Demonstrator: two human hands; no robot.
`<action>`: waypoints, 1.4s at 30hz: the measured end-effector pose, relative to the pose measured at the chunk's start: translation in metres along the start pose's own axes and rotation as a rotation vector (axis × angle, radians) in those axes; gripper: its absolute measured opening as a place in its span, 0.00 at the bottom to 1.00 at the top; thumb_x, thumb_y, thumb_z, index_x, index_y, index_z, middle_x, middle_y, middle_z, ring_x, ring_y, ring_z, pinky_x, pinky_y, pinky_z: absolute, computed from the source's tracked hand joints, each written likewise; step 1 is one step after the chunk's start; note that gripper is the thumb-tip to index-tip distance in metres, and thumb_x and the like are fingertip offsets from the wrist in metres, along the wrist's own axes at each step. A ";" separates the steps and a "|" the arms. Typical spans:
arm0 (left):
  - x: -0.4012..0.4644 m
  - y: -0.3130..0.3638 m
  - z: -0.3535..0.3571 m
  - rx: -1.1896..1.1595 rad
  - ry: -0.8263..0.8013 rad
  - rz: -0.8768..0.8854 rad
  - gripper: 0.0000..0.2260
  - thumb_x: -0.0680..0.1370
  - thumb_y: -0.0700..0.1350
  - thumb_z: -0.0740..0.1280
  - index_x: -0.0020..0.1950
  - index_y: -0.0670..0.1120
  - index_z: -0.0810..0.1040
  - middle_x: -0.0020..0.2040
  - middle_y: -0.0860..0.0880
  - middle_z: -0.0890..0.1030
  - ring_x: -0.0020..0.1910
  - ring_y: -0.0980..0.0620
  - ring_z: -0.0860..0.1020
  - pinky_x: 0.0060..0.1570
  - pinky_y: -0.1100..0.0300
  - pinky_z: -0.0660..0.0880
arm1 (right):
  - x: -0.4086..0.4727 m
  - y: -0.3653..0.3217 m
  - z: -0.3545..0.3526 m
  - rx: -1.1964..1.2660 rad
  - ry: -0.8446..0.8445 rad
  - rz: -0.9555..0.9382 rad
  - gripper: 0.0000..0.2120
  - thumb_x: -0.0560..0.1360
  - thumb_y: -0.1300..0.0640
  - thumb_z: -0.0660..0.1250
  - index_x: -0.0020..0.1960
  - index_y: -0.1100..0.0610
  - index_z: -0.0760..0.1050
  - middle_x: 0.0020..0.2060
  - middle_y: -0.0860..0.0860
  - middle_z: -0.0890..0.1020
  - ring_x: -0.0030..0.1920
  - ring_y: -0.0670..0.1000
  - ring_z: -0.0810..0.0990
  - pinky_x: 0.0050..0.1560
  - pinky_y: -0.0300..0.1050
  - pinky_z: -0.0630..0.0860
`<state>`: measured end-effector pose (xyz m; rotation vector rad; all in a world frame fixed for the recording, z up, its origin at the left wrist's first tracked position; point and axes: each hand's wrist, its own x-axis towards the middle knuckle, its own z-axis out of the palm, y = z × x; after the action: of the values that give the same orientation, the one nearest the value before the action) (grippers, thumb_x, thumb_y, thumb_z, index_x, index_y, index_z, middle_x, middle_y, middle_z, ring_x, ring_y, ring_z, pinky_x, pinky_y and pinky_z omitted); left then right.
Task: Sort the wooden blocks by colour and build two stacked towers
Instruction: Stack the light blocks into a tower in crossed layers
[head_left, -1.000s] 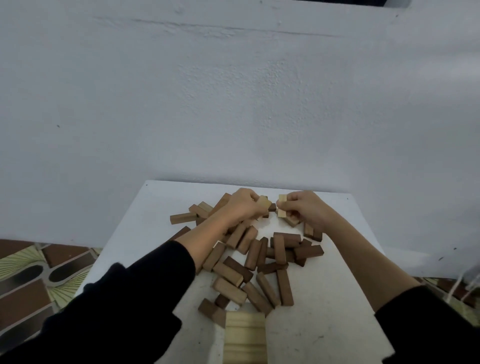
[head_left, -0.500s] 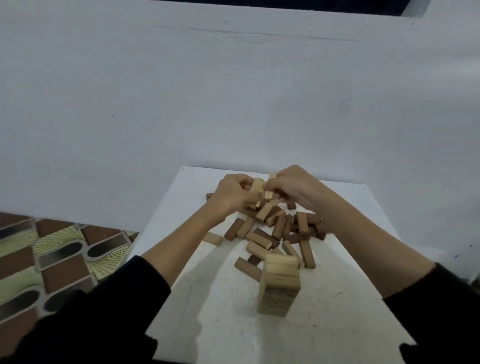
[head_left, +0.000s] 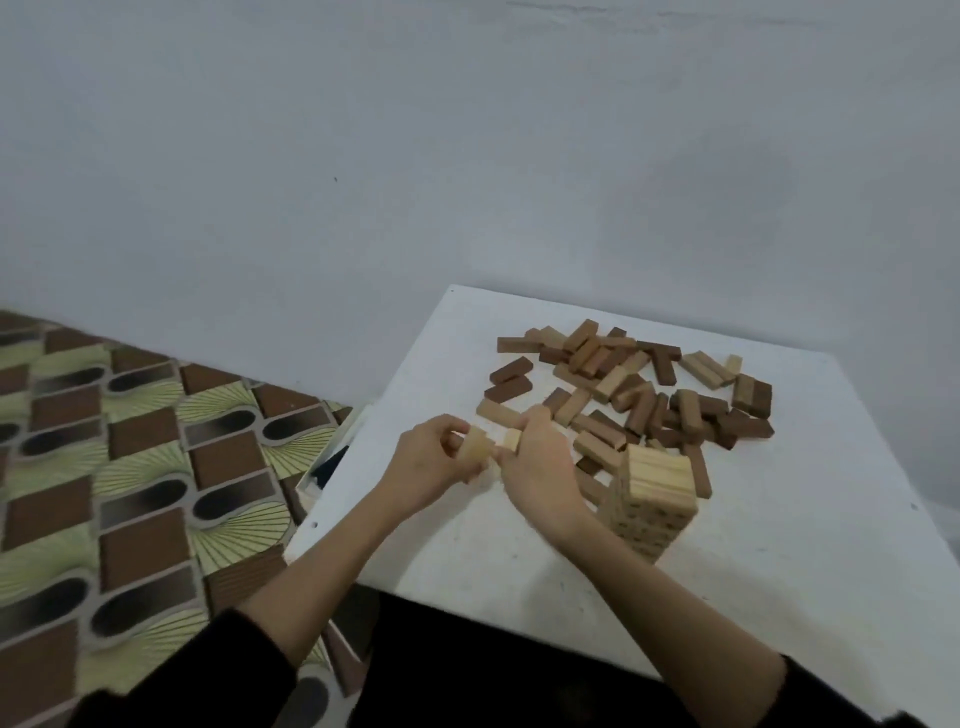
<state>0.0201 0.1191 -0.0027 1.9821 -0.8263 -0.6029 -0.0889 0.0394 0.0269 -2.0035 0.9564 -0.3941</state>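
On the white table (head_left: 779, 545) lies a scattered pile of light and dark wooden blocks (head_left: 639, 389). In front of the pile stands a tower of light blocks (head_left: 652, 499), several layers high. My left hand (head_left: 431, 462) grips a light block (head_left: 479, 448) over the table's left part. Close beside it, my right hand (head_left: 540, 462) pinches another light block (head_left: 511, 440). Both hands hover to the left of the tower, with their blocks almost touching.
A plain pale wall rises right behind the table. A patterned floor (head_left: 130, 467) of brown, green and black lies to the left, below the table's left edge. Bare tabletop lies in front of and to the right of the tower.
Both hands have come back from the pile toward me and to the tower's left, each carrying a light block. The camera has swung, so the table now sits at the right.
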 end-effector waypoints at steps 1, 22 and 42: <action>0.001 -0.007 0.002 0.057 0.009 -0.009 0.12 0.69 0.42 0.75 0.51 0.47 0.78 0.39 0.50 0.82 0.39 0.53 0.80 0.45 0.61 0.76 | 0.002 0.006 0.008 -0.026 -0.008 0.007 0.09 0.77 0.67 0.61 0.55 0.59 0.65 0.49 0.52 0.72 0.41 0.47 0.71 0.30 0.33 0.67; 0.010 -0.037 0.000 0.251 -0.256 0.155 0.39 0.66 0.39 0.78 0.73 0.45 0.64 0.63 0.50 0.70 0.50 0.58 0.71 0.43 0.78 0.68 | 0.022 0.055 0.031 -0.204 -0.302 -0.149 0.40 0.67 0.59 0.75 0.73 0.57 0.59 0.67 0.54 0.65 0.66 0.53 0.66 0.64 0.50 0.69; 0.010 -0.042 0.003 0.153 -0.211 0.238 0.34 0.66 0.38 0.78 0.69 0.48 0.68 0.54 0.54 0.75 0.43 0.58 0.73 0.42 0.73 0.70 | 0.023 0.059 0.033 -0.078 -0.248 -0.154 0.37 0.66 0.62 0.76 0.71 0.53 0.64 0.62 0.51 0.71 0.59 0.53 0.70 0.60 0.52 0.72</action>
<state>0.0381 0.1260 -0.0419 1.9383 -1.2506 -0.6306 -0.0826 0.0210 -0.0420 -2.1454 0.6747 -0.1875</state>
